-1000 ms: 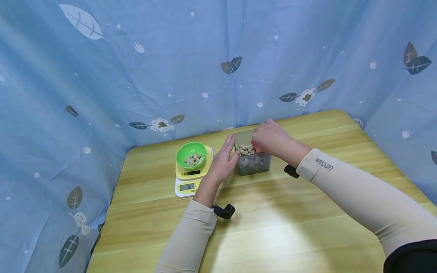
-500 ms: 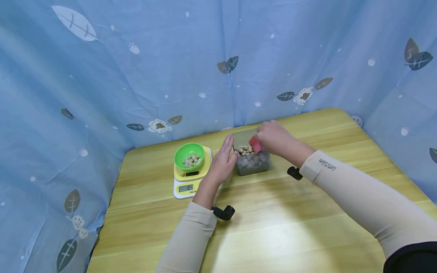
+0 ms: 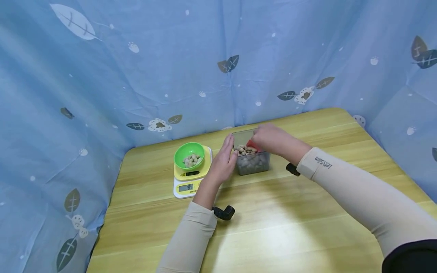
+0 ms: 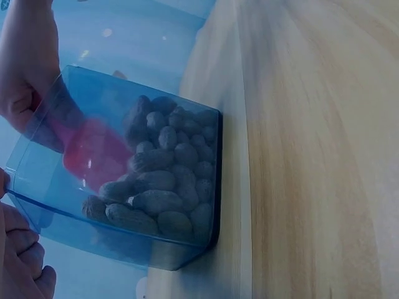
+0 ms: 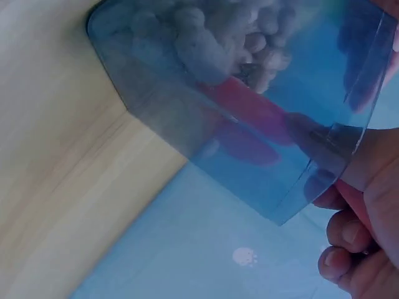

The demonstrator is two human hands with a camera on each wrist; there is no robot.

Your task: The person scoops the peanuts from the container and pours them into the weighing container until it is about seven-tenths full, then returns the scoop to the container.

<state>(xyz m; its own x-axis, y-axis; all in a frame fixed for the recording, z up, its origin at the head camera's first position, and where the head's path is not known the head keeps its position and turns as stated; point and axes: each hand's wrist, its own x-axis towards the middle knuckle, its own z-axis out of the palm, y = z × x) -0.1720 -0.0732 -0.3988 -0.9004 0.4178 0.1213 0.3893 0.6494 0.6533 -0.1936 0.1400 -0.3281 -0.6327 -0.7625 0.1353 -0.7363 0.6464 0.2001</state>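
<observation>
Head view, left hand (image 3: pixel 222 161): fingers nearly straight, laid along the side of the clear container (image 3: pixel 254 166), thumb by its near corner; it braces and wraps round nothing.
Head view, right hand (image 3: pixel 278 140): curled tightly about the red scoop (image 3: pixel 253 145), which dips inside the container at the peanuts (image 3: pixel 246 150).
Head view, scale (image 3: pixel 178 173): set left of the container on the worktop (image 3: pixel 266 223), bearing a green bowl (image 3: pixel 189 148) with some peanuts in it; its digits look like 184, any decimal point too small to confirm.
Left wrist view, scoop: tilted, leading edge against the heap; a low, shallow push should load better than a stab from above.
Left wrist view, container: probably light, so firm sideways pressure from the left hand should stop it sliding.
Right wrist view, handle (image 5: pixel 354 202): gripped in the right hand, part of that hand seen through the clear wall; a level scoop and modest load should clear the rim without spilling.
</observation>
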